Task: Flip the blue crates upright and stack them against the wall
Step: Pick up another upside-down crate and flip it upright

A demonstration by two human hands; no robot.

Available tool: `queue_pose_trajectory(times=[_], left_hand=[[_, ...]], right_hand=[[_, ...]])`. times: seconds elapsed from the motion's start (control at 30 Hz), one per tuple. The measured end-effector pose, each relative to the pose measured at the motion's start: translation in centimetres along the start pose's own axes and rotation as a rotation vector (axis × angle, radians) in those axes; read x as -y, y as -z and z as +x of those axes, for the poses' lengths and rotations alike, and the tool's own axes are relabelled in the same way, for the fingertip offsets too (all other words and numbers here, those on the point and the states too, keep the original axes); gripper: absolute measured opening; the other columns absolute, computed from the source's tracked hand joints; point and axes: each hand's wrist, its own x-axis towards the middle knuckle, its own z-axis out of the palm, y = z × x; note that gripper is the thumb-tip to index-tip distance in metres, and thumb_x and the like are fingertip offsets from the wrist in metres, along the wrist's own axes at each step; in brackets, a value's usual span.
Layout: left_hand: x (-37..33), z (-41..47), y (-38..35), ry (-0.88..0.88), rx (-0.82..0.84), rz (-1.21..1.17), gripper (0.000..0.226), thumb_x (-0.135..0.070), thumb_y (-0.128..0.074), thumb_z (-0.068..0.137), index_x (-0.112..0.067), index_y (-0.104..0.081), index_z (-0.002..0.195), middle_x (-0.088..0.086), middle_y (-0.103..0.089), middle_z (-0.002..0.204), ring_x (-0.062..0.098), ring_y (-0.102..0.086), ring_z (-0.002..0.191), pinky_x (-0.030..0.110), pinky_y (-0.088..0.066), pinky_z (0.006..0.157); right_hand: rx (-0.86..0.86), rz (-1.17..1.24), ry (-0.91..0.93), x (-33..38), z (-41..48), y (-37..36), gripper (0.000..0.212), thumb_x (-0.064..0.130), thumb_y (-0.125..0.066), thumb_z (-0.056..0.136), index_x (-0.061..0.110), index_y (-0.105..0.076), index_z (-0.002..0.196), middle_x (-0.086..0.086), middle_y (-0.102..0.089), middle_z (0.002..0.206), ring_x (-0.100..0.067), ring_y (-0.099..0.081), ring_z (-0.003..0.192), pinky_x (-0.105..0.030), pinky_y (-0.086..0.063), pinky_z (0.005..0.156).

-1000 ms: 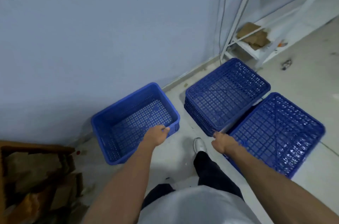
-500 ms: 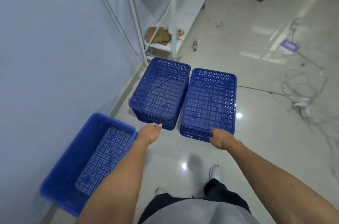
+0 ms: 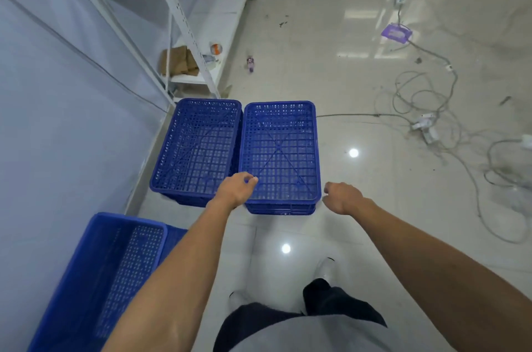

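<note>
Three blue perforated plastic crates showed on the glossy pale tiled floor (image 3: pixel 359 236). Two lay upside down, ribbed bases up, side by side. The left overturned crate (image 3: pixel 198 150) lay nearest the pale blue wall (image 3: pixel 57 121), and the right overturned crate (image 3: pixel 280 150) was close against it. More blue rims showed beneath each. The third, the upright crate (image 3: pixel 115 279), stood open side up against the wall, nearer the person. The person reached both bare arms forward. The left hand (image 3: pixel 234 189) was over the near left corner of the right overturned crate, fingers loosely curled and gripping nothing; whether it touched the plastic could not be told. The right hand (image 3: pixel 342 197) hung just beside the near right corner, equally loose and empty. Beyond stood one white metal shelving rack (image 3: pixel 221 0) holding brown cardboard pieces (image 3: pixel 178 62). A tangle of grey cables and white plugs (image 3: pixel 423 122) sprawled to the right.
</note>
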Motion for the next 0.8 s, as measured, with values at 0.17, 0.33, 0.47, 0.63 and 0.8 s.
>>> queue_pose_trajectory(times=[0.17, 0.33, 0.47, 0.63, 0.8], left_hand=[[-1.1, 3.8, 0.4, 0.033, 0.007, -0.016, 0.045, -0.047, -0.038, 0.103, -0.020, -0.057, 0.134, 0.004, -0.061, 0.131, 0.023, -0.057, 0.095, 0.034, -0.044, 0.074], [-0.4, 8.9, 0.7, 0.062, 0.003, -0.003, 0.046, -0.047, -0.036, 0.104, -0.019, -0.055, 0.136, 0.007, -0.056, 0.141, 0.027, -0.056, 0.117, 0.034, -0.044, 0.089], [0.6, 13.8, 0.4, 0.066, 0.056, -0.002, 0.047, -0.045, -0.035, 0.104, -0.018, -0.054, 0.138, 0.009, -0.056, 0.140, 0.023, -0.057, 0.102, 0.032, -0.049, 0.076], [1.4, 21.0, 0.4, 0.105, 0.144, 0.001, 0.040, -0.040, -0.035, 0.105, -0.016, -0.061, 0.125, 0.011, -0.062, 0.125, 0.033, -0.058, 0.110, 0.040, -0.046, 0.098], [3.8, 29.4, -0.6, 0.111, 0.222, 0.074, 0.045, -0.030, -0.029, 0.106, 0.001, -0.060, 0.116, 0.028, -0.061, 0.119, 0.043, -0.058, 0.107, 0.052, -0.046, 0.091]], right_hand=[[0.059, -0.054, 0.049, -2.4, 2.7, 1.0, 0.040, 0.030, -0.040, 0.098, 0.013, -0.050, 0.132, -0.012, -0.057, 0.132, -0.031, -0.056, 0.116, -0.032, -0.041, 0.085], [0.109, -0.061, 0.050, -2.8, 7.0, 1.2, 0.040, 0.032, -0.037, 0.098, 0.012, -0.051, 0.131, -0.013, -0.056, 0.132, -0.032, -0.056, 0.114, -0.032, -0.040, 0.083], [0.144, -0.019, 0.000, -2.6, 10.9, 1.2, 0.041, 0.034, -0.038, 0.098, 0.014, -0.053, 0.130, -0.010, -0.058, 0.131, -0.030, -0.056, 0.112, -0.029, -0.038, 0.079], [0.157, 0.115, -0.180, -3.2, 17.1, 1.3, 0.039, 0.030, -0.043, 0.097, 0.007, -0.055, 0.126, -0.014, -0.059, 0.130, -0.033, -0.057, 0.113, -0.035, -0.045, 0.090], [0.155, 0.197, -0.295, -4.1, 24.8, -0.5, 0.037, 0.027, -0.042, 0.098, 0.006, -0.058, 0.124, -0.016, -0.060, 0.128, -0.034, -0.058, 0.111, -0.033, -0.044, 0.087]])
